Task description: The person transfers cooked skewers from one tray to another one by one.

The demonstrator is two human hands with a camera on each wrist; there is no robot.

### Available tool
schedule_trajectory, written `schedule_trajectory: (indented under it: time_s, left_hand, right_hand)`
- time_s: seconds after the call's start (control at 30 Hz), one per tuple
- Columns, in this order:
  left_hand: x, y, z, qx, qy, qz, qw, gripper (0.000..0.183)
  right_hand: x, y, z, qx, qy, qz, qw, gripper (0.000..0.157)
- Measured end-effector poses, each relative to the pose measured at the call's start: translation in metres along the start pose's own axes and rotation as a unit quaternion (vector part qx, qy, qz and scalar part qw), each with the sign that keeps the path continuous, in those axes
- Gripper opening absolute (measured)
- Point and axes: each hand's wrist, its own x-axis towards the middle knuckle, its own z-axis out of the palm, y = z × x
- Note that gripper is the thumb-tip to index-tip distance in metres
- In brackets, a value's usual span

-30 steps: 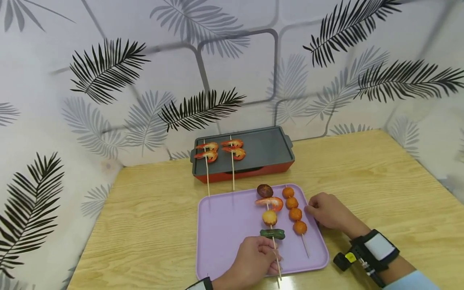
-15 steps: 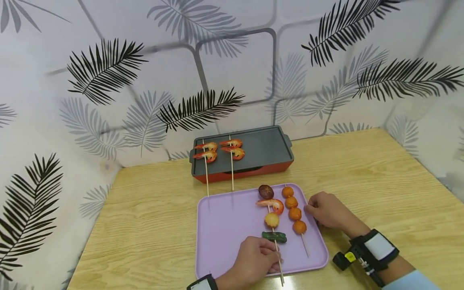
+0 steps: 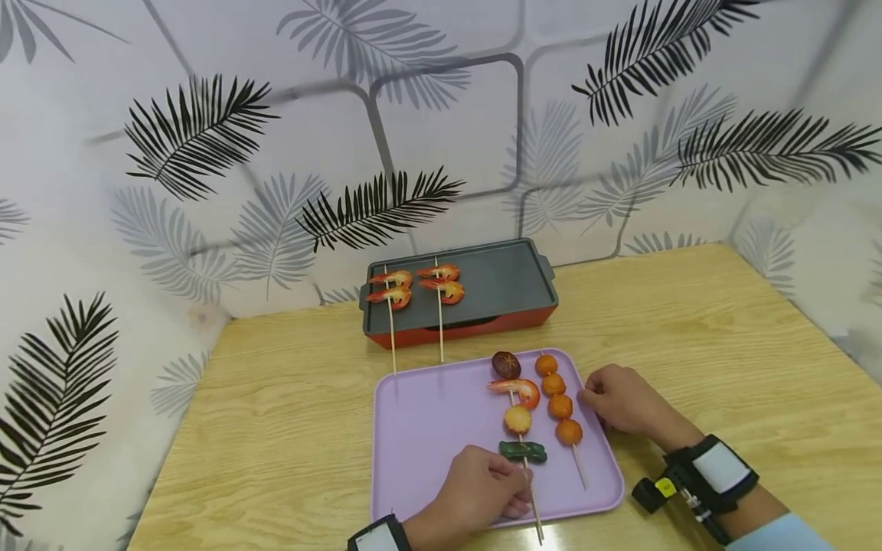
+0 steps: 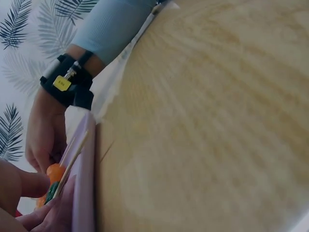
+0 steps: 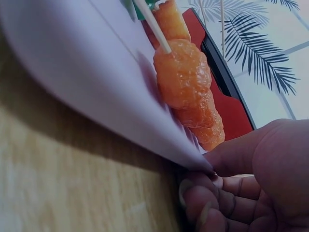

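On the lilac tray (image 3: 420, 444) lies a mixed skewer with a mushroom (image 3: 506, 365), a shrimp (image 3: 525, 393), a round yellow piece (image 3: 517, 419) and a green piece (image 3: 522, 451). My left hand (image 3: 482, 484) pinches its bare wooden stick (image 3: 536, 514) near the tray's front rim; the stick's end juts past the rim. To its right lies a skewer of orange balls (image 3: 561, 406). My right hand (image 3: 623, 399) grips the tray's right rim, thumb above and fingers curled underneath in the right wrist view.
Behind the tray stands a red toy grill (image 3: 475, 325) with a dark plate (image 3: 506, 279). Two shrimp skewers (image 3: 391, 297) lie on its left side, their sticks reaching forward over the table toward the tray. A leaf-patterned wall covering (image 3: 276, 153) rises behind the wooden table (image 3: 289, 428).
The mixed skewer has shifted slightly right and toward me, with my left hand at its stick. My right hand stays on the tray rim.
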Motion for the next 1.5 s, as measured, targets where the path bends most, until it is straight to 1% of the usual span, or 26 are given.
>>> schedule_trajectory:
  time_s: [0.13,0.2,0.27,0.3,0.37,0.4,0.43,0.47,0.53,0.57,0.6,0.63,0.7,0.73,0.77,0.8,0.93,1.07,1.1,1.17,1.2,1.27,1.3,1.4,1.5]
  left_hand:
    - [0.005,0.004,-0.015,0.056,-0.009,-0.018,0.9982,0.031]
    - [0.005,0.008,-0.024,0.090,-0.022,-0.027,0.9954,0.036]
    - [0.005,0.013,-0.033,0.126,-0.035,-0.022,0.9911,0.038]
    - [0.005,0.017,-0.038,0.144,-0.036,-0.015,0.9888,0.039]
    - [0.005,0.027,-0.047,0.176,-0.030,0.011,0.9838,0.037]
    - [0.007,0.033,-0.053,0.188,-0.017,0.030,0.9815,0.035]
    - [0.010,0.040,-0.059,0.203,0.004,0.054,0.9777,0.032]
    - [0.013,0.047,-0.066,0.214,0.032,0.077,0.9732,0.029]
    - [0.024,0.062,-0.081,0.234,0.099,0.132,0.9582,0.024]
    - [0.031,0.069,-0.089,0.241,0.132,0.155,0.9488,0.022]
    - [0.037,0.074,-0.096,0.255,0.165,0.174,0.9368,0.021]
    - [0.043,0.079,-0.103,0.268,0.192,0.187,0.9254,0.019]
    - [0.055,0.086,-0.114,0.292,0.220,0.196,0.9097,0.020]
    - [0.060,0.087,-0.118,0.307,0.224,0.191,0.9052,0.021]
    - [0.064,0.089,-0.121,0.318,0.224,0.180,0.9033,0.023]
    - [0.068,0.089,-0.123,0.328,0.220,0.167,0.9035,0.026]
    - [0.079,0.090,-0.128,0.332,0.189,0.108,0.9177,0.033]
    - [0.087,0.090,-0.129,0.308,0.166,0.069,0.9343,0.030]
    - [0.088,0.089,-0.129,0.291,0.163,0.062,0.9408,0.029]
    - [0.091,0.087,-0.128,0.234,0.153,0.043,0.9591,0.025]
    - [0.092,0.087,-0.128,0.205,0.150,0.034,0.9666,0.023]
    - [0.095,0.086,-0.127,0.146,0.140,0.015,0.9792,0.022]
    - [0.096,0.086,-0.126,0.118,0.134,0.008,0.9839,0.022]
    - [0.097,0.085,-0.126,0.066,0.115,-0.001,0.9912,0.023]
    - [0.097,0.086,-0.126,0.031,0.101,-0.004,0.9944,0.025]
  right_hand:
    - [0.000,-0.001,0.000,0.007,-0.003,0.004,1.000,0.018]
    - [-0.001,-0.001,0.000,0.010,-0.004,0.006,1.000,0.018]
    - [-0.002,-0.001,-0.001,0.009,-0.002,0.008,1.000,0.018]
    - [-0.002,0.000,-0.001,0.008,0.000,0.007,1.000,0.018]
    - [-0.003,0.001,-0.002,0.006,0.002,0.006,1.000,0.018]
    - [-0.003,0.001,-0.003,0.005,0.003,0.005,1.000,0.018]
    - [-0.004,0.002,-0.003,0.003,0.004,0.005,1.000,0.018]
    - [-0.004,0.002,-0.004,0.002,0.004,0.005,1.000,0.018]
    - [-0.004,0.003,-0.004,0.003,0.006,0.004,1.000,0.018]
    - [-0.004,0.003,-0.004,0.004,0.006,0.004,1.000,0.018]
    - [-0.004,0.003,-0.004,0.007,0.006,0.004,1.000,0.018]
    - [-0.004,0.003,-0.003,0.010,0.005,0.003,1.000,0.018]
    - [-0.004,0.003,-0.002,0.016,0.002,0.003,1.000,0.018]
    - [-0.004,0.003,-0.002,0.018,0.001,0.003,1.000,0.018]
    - [-0.004,0.002,-0.002,0.019,-0.001,0.004,1.000,0.018]
    - [-0.005,0.002,-0.001,0.020,-0.002,0.005,1.000,0.018]
    - [-0.003,0.000,-0.001,0.017,0.002,0.000,1.000,0.018]
    - [-0.003,0.000,0.000,0.017,0.007,-0.013,1.000,0.020]
    - [-0.003,0.000,0.000,0.018,0.008,-0.014,1.000,0.020]
    - [-0.003,0.000,-0.001,0.018,0.006,-0.012,1.000,0.020]
    - [-0.004,0.001,-0.001,0.017,0.006,-0.010,1.000,0.020]
    - [-0.004,0.001,-0.002,0.017,0.005,-0.006,1.000,0.020]
    - [-0.005,0.001,-0.003,0.016,0.005,-0.004,1.000,0.019]
    - [-0.004,0.000,-0.003,0.014,0.005,-0.002,1.000,0.019]
    - [-0.004,0.000,-0.003,0.015,0.006,-0.003,1.000,0.019]
